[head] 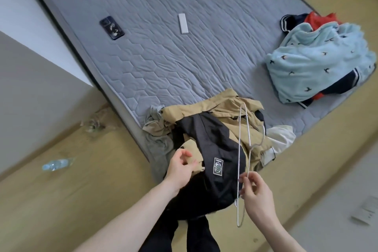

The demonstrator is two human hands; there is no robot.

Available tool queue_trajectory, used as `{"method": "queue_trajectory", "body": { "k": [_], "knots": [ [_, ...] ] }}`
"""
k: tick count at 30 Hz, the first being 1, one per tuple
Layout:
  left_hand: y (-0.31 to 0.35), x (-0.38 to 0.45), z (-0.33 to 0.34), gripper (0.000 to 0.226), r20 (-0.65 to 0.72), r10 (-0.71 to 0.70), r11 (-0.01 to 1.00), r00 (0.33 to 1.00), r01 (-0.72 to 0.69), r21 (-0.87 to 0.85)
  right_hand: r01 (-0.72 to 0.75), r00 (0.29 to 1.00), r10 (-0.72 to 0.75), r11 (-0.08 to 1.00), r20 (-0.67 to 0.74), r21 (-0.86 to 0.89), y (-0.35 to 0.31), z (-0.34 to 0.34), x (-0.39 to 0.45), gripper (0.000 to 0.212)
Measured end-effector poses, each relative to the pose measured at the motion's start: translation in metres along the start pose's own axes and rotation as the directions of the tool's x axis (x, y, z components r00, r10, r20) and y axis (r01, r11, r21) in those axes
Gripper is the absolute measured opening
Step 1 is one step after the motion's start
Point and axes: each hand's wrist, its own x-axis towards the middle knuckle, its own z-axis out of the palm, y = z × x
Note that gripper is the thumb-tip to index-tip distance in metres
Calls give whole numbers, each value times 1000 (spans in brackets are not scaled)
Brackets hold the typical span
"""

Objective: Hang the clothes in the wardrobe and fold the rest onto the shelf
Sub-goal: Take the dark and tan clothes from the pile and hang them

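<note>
Wire hanger (243, 149) in right hand (255, 194)

Mattress (163, 51) cut off by top edge. Pale object on floor (363, 210) at right edge blurred, cannot tell what. Badge (218, 166) on black-and-tan jacket (212, 141): text too small to read. Dark garment (294, 20) and red garment (319, 19) mostly buried under light blue fleece (319, 61) (only corners show). Both forearms cut by bottom edge.
</note>
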Motion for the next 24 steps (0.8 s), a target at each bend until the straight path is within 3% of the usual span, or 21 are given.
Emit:
{"method": "queue_trajectory", "body": {
  "k": [5, 9, 14, 18, 21, 24],
  "knots": [
    [72, -92, -39, 25, 98, 113, 959, 989, -83, -271, 134, 991, -133, 990, 20, -52, -48, -8, -60, 27],
    [117, -157, -78, 24, 187, 209, 927, 960, -133, -352, 250, 963, -248, 968, 107, -4, -85, -7, -114, 17],
    [145, -218, -121, 26, 240, 359, 884, 902, -246, -397, 328, 943, -318, 935, 94, -135, -113, 7, -144, 66],
    [151, -247, -147, 23, 291, 438, 859, 851, -299, -416, 337, 941, -333, 919, 54, -204, -131, 21, -143, 68],
    [151, -255, -168, 24, 188, 494, 822, 849, -385, -419, 360, 933, -346, 894, 99, -266, -137, 22, -134, 40],
    [146, -245, -202, 32, -89, 500, 816, 861, -503, -285, 432, 902, -411, 838, 134, -335, -137, 13, -122, 20]
  ]
}}
